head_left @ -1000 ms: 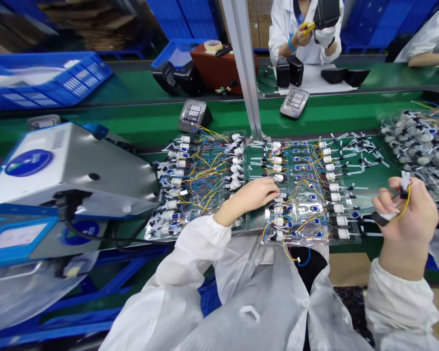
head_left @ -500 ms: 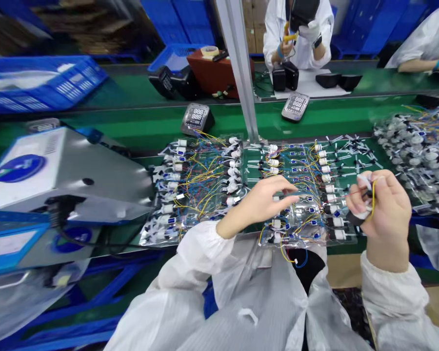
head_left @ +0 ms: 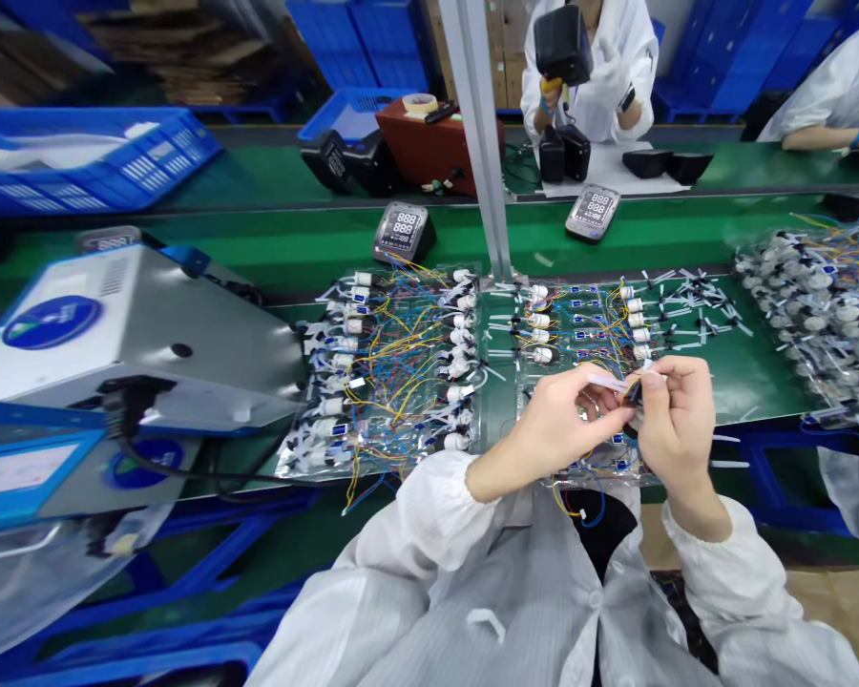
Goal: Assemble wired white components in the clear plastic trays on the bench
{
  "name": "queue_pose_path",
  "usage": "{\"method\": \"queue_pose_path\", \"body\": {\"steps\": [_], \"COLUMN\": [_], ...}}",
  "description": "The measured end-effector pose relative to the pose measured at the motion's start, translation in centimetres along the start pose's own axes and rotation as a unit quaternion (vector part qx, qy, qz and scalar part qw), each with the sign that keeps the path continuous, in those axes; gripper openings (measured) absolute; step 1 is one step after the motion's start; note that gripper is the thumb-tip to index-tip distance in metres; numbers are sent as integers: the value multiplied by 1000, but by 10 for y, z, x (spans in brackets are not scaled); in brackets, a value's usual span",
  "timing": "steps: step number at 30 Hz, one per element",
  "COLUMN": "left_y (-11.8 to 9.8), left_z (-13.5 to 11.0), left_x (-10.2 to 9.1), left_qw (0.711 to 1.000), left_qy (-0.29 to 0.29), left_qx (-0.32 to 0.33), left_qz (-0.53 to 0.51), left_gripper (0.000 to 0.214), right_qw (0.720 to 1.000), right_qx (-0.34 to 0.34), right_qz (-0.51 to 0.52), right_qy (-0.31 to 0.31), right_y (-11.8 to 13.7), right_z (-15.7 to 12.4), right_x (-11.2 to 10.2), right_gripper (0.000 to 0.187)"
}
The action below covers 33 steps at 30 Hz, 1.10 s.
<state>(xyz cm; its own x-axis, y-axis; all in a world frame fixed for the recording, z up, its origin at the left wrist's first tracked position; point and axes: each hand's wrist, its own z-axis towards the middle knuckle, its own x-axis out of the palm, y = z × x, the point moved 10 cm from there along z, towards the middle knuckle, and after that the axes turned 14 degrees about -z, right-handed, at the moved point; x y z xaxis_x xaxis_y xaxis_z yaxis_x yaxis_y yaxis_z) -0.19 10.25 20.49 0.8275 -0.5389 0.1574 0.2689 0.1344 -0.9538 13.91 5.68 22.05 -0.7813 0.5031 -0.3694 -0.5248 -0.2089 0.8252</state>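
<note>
My left hand [head_left: 558, 425] and my right hand [head_left: 677, 420] meet above the near edge of a clear tray of wired parts [head_left: 579, 324]. The right hand pinches a small black-and-white part with a yellow wire [head_left: 634, 393]. My left hand's thumb and fingers pinch a thin white tube [head_left: 605, 382] that points at that part. Both hands are closed. A second clear tray [head_left: 393, 363] with white cylinders and blue, yellow and red wires lies to the left.
A grey and blue machine [head_left: 115, 334] stands at the left. A metal post [head_left: 483, 143] rises behind the trays. Two display units [head_left: 403, 232] sit on the green belt. A heap of wired parts [head_left: 823, 305] lies right. A person in white [head_left: 594, 57] works opposite.
My left hand has lifted off the tray with a thin white tube. My right hand has moved left and down, bringing its wired part to the left hand.
</note>
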Motion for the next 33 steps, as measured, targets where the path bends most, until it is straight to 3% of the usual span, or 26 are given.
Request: {"method": "queue_pose_path", "body": {"steps": [3, 8, 12, 18, 22, 25, 28, 30, 33], "left_y": [6, 20, 32, 50, 53, 44, 31, 27, 28], "left_z": [-2, 1, -3, -12, -16, -12, -7, -5, -6], "left_x": [0, -4, 11, 37, 49, 39, 18, 6, -1], "left_qw": [1000, 994, 979, 963, 944, 940, 961, 968, 960], "left_qy": [-12, -39, -20, 22, 90, 107, 122, 129, 131], "left_qx": [9, -29, -65, -125, -190, -202, -188, -184, -184], "left_qz": [-10, -103, -190, -237, -256, -252, -163, -116, -164], "left_gripper": [9, 13, 30, 51, 41, 31, 24, 24, 32], "right_qw": [1000, 996, 997, 993, 993, 993, 989, 988, 991], "right_qx": [24, 63, 78, 87, 59, -3, -55, -51, -9], "right_qz": [4, 54, 23, 10, -39, -92, -135, -144, -131], "right_qy": [13, 35, -18, -78, -93, -78, -36, -5, 21], "right_y": [-6, -12, -17, -17, -16, -10, -1, 0, -5], "right_z": [0, 4, 5, 3, 8, 17, 23, 24, 22], "right_x": [3, 8, -1, -13, -23, -31, -37, -39, -41], "right_gripper": [16, 21, 26, 28, 27, 25, 24, 24, 25]}}
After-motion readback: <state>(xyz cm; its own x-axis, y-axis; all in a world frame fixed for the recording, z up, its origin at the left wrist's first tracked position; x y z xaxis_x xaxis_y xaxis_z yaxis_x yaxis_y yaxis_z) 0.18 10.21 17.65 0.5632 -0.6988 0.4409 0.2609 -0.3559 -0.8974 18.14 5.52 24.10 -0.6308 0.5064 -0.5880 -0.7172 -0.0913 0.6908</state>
